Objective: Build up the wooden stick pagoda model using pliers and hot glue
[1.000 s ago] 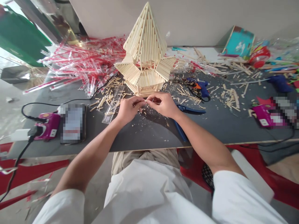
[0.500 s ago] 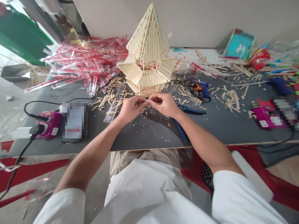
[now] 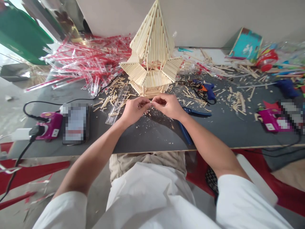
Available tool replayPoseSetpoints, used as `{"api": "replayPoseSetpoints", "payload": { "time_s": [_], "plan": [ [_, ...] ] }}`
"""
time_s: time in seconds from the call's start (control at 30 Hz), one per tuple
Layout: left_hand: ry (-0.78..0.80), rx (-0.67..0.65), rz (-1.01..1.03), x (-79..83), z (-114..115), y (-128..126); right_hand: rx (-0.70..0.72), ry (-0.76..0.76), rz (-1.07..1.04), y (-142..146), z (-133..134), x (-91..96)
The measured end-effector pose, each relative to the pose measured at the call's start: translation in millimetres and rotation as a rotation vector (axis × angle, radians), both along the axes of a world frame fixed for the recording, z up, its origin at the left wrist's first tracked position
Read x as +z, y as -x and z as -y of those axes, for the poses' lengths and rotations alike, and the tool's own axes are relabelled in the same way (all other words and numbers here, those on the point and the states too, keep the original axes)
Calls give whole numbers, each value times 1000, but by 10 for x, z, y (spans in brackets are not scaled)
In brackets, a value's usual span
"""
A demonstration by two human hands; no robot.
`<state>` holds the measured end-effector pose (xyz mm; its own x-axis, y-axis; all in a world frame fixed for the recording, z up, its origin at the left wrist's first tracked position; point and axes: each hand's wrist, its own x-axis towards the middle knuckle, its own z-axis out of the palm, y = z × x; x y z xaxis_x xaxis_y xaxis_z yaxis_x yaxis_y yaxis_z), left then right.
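My left hand (image 3: 133,109) and my right hand (image 3: 168,106) meet over the dark table (image 3: 154,133), fingertips pinched together on a small pale stick piece (image 3: 151,102) between them. Both hands are closed in a pinch. Just behind them stands a tall model house of pale sticks (image 3: 152,54) with a pointed roof. Blue-handled pliers (image 3: 190,113) lie under and to the right of my right wrist. A clear ruler (image 3: 118,105) lies left of my left hand among cut stick bits (image 3: 109,97).
A heap of clear red-printed wrappers (image 3: 83,62) fills the back left. A blue glue gun (image 3: 207,89) lies right of the house. A pixelated phone (image 3: 75,124) and a pink device (image 3: 49,125) with cables sit at left; another pink device (image 3: 270,120) at right.
Both hands stay pinched on the small stick piece at the same spot; only the camera has shifted slightly.
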<state>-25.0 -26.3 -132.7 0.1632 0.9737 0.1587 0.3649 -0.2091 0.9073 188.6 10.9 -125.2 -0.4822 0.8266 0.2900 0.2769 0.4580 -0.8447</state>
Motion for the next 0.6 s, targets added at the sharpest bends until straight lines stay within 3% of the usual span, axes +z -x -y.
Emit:
{"api": "replayPoseSetpoints", "payload": {
  "time_s": [0.6],
  "plan": [
    [-26, -28, -24, 53, -2, 17, 29, -20, 39, 10, 32, 47]
  ]
}}
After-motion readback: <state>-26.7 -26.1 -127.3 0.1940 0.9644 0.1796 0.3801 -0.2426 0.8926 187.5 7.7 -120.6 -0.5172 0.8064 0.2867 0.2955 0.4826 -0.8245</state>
